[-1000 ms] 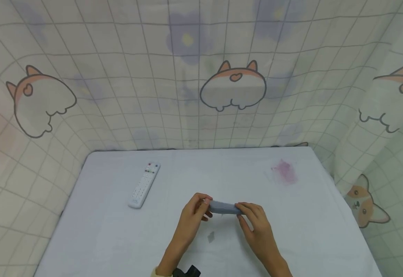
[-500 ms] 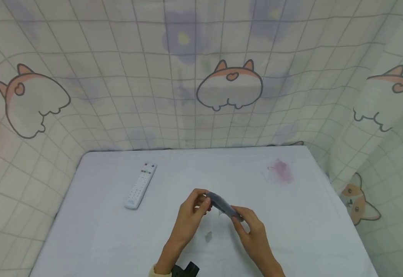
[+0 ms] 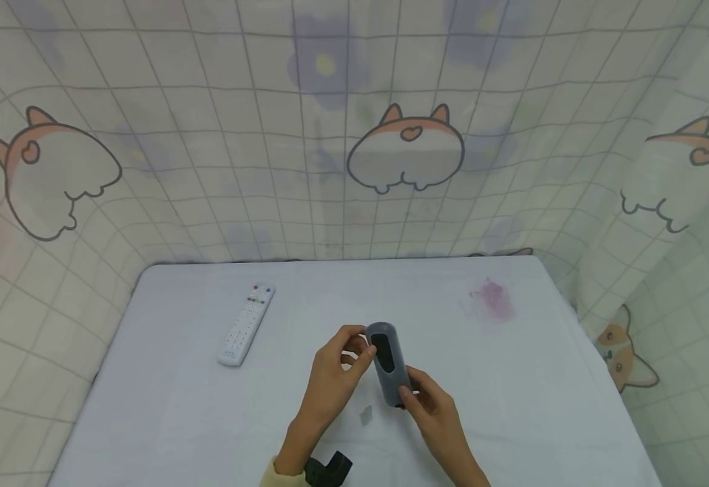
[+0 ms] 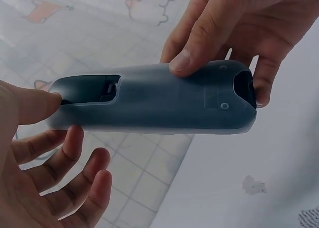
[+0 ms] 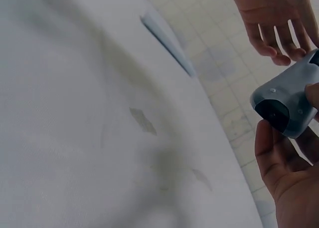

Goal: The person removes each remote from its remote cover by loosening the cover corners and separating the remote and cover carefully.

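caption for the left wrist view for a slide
Two hands hold a grey silicone remote cover in the air: left hand thumb at its opening, right hand gripping the other end.

A white remote control (image 3: 246,325) lies on the left of the pale table (image 3: 178,406), which bears a pink stain (image 3: 492,299) toward its right and is backed by a checked curtain (image 3: 208,135) printed with corgis.
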Motion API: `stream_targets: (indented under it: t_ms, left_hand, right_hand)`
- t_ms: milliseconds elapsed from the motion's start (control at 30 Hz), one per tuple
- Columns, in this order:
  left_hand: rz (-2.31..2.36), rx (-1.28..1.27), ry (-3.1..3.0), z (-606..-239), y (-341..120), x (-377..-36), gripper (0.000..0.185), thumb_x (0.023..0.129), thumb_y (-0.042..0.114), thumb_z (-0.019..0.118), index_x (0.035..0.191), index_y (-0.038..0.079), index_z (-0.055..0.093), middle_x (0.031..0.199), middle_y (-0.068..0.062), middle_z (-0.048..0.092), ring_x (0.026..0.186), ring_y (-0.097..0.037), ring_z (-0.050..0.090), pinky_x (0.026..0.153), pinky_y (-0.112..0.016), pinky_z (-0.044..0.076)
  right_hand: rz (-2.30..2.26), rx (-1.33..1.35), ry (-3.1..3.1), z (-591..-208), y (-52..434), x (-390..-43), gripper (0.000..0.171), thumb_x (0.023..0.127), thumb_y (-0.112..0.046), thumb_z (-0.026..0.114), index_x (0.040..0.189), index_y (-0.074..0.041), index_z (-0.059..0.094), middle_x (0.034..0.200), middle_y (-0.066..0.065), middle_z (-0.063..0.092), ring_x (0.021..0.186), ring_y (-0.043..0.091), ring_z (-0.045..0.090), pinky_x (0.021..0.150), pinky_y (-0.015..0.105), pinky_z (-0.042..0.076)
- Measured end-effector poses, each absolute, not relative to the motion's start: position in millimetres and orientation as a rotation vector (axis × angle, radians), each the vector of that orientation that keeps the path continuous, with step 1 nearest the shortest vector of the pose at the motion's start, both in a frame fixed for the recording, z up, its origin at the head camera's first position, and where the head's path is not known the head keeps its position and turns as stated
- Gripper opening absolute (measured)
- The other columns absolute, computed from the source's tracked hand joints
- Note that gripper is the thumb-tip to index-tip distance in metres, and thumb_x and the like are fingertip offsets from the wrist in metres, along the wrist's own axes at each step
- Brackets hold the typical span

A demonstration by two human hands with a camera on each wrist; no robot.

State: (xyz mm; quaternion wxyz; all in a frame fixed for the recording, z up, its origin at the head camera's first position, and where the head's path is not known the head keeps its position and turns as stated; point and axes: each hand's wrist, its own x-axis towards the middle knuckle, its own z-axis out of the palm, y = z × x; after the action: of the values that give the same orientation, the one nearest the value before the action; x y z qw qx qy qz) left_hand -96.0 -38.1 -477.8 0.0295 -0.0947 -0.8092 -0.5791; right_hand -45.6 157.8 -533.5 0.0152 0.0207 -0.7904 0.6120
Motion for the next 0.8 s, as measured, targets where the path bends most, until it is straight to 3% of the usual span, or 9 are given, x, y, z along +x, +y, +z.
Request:
stream_targets:
  t_ms: [300, 533, 800]
  left_hand:
    - [-1.799, -0.311, -2.485, -478.3, -34.6, -95.3, 0.04, 0.1, 0.034, 0.072, 0.133, 0.013, 0.064, 0.099, 0.005, 0.067, 0.098, -0.012, 0.067, 0.083, -0.026, 0.057]
    - [-1.931, -0.263, -2.443, -482.7, -31.5, -92.0, 0.042, 0.098, 0.031, 0.075, 0.136, 0.018, 0.061, 0.119, 0.0, 0.069, 0.099, -0.011, 0.068, 0.083, -0.025, 0.057]
    - [-2.13, -0.213, -2.389, -483.5, -29.5, -89.9, 0.042, 0.098, 0.025, 0.075, 0.136, 0.017, 0.059, 0.115, -0.002, 0.076, 0.098, -0.01, 0.069, 0.085, -0.025, 0.058]
  right_hand:
    - [2.083, -0.117, -2.419, -531.1, 152.4, -38.8, 0.032, 0.1, -0.017, 0.069, 0.132, -0.011, 0.068, 0.123, 0.01, 0.072, 0.106, 0.007, 0.07, 0.086, 0.022, 0.06]
    - [2.246, -0.187, -2.4, -528.8, 149.4, -37.8, 0.034, 0.101, -0.019, 0.069, 0.134, -0.012, 0.066, 0.126, 0.014, 0.072, 0.107, 0.011, 0.072, 0.086, 0.024, 0.06]
    - [2.311, -0.141, -2.411, -526.7, 146.6, -38.5, 0.036, 0.102, -0.021, 0.068, 0.135, -0.009, 0.065, 0.129, 0.017, 0.07, 0.11, 0.011, 0.073, 0.089, 0.024, 0.06]
